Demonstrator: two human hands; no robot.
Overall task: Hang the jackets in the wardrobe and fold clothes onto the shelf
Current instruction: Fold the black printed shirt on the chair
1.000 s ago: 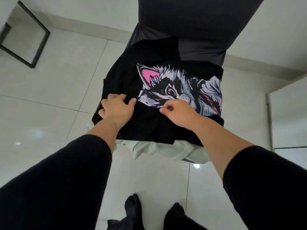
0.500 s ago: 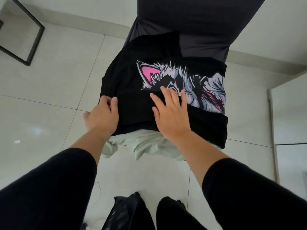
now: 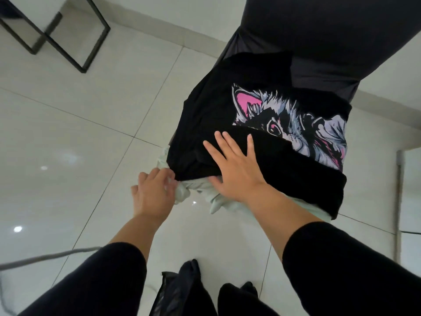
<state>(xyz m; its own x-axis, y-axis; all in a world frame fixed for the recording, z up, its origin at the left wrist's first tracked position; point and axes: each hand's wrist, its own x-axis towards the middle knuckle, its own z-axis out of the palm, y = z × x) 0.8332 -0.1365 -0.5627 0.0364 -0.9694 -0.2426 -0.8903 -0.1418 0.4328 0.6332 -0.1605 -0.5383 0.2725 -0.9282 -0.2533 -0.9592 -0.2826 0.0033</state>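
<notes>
Now, right hand (image 3: 237, 169): fingers spread flat, pressing folded black cat-print T-shirt (image 3: 284, 160).
Left hand (image 3: 152, 192): fingers curled on pale green garment (image 3: 205, 192) beneath.

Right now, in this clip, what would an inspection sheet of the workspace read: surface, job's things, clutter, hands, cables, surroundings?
Surface: hidden under the clothes; its kind cannot be told.
Job's things: black cat-print shirt, partly folded, on top of a pale green garment.
Clutter: dark fabric on the floor by the feet.
Hands: right hand flat on the shirt; left hand at the green garment's edge, grip unclear.
Cables: grey cord at lower left.
Surroundings: glossy tiled floor, black metal frame, dark grey fabric behind.
</notes>
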